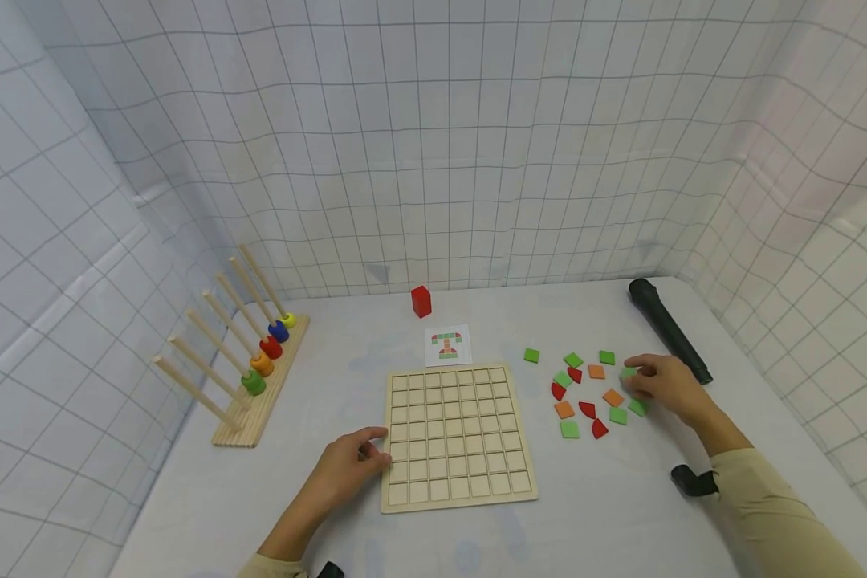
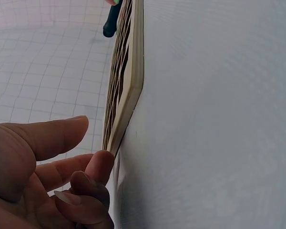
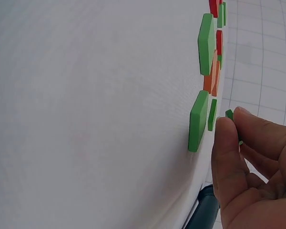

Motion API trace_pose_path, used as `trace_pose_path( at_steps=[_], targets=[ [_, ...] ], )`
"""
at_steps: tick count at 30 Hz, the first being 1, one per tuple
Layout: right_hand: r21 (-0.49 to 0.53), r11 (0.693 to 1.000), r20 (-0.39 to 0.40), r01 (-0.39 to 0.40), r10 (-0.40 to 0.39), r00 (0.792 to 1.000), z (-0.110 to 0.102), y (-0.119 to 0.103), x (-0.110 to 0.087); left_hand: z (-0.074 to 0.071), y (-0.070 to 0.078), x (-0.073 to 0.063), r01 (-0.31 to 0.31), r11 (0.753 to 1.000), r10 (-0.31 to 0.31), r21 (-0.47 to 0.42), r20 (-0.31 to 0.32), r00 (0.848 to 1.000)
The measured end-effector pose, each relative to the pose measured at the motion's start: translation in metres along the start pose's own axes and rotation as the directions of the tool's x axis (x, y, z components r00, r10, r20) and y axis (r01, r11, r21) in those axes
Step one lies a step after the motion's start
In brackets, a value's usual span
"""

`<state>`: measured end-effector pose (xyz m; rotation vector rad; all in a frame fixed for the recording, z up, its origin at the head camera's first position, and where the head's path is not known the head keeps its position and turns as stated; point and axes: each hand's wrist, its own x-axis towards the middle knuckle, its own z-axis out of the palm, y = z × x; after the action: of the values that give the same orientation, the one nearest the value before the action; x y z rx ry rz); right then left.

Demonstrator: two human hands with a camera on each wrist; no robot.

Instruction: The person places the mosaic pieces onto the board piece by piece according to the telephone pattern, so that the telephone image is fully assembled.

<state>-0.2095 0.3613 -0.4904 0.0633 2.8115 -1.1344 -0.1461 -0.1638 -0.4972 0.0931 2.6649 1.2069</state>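
Note:
A square wooden board (image 1: 456, 445) with a grid of shallow recesses lies flat on the white table. My left hand (image 1: 347, 470) is at its left edge, fingers loosely bent, a fingertip (image 2: 101, 164) touching the rim in the left wrist view. Over the right side of the table, my right hand (image 1: 665, 384) pinches a green tile (image 3: 230, 114) between thumb and finger, mostly hidden by them. Loose around that hand lie several green square tiles (image 1: 617, 416), orange square tiles (image 1: 612, 397) and red quarter-circle tiles (image 1: 600, 429).
Behind the board lies a pattern card (image 1: 448, 360), with a red block (image 1: 421, 302) beyond it. A wooden peg rack (image 1: 260, 417) with coloured pieces stands left. A black cylindrical object (image 1: 665, 325) lies at the back right. Grid-patterned cloth (image 1: 433, 160) walls the table.

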Motion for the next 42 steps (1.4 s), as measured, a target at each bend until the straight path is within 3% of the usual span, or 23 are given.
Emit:
trace_pose_path(
  at_steps=[22,42],
  targets=[
    [0.139,0.99,0.052,0.033,-0.04,0.998,-0.003,-0.03,0.001,-0.002,0.001,0.0,-0.015,1.0,0.015,0.003,0.015,1.0],
    [0.221,0.967,0.062,0.124,-0.141,0.988,0.031,-0.078,0.018,-0.001,0.0,-0.002,-0.02,1.0,0.02,-0.016,0.009,1.0]
  ],
)
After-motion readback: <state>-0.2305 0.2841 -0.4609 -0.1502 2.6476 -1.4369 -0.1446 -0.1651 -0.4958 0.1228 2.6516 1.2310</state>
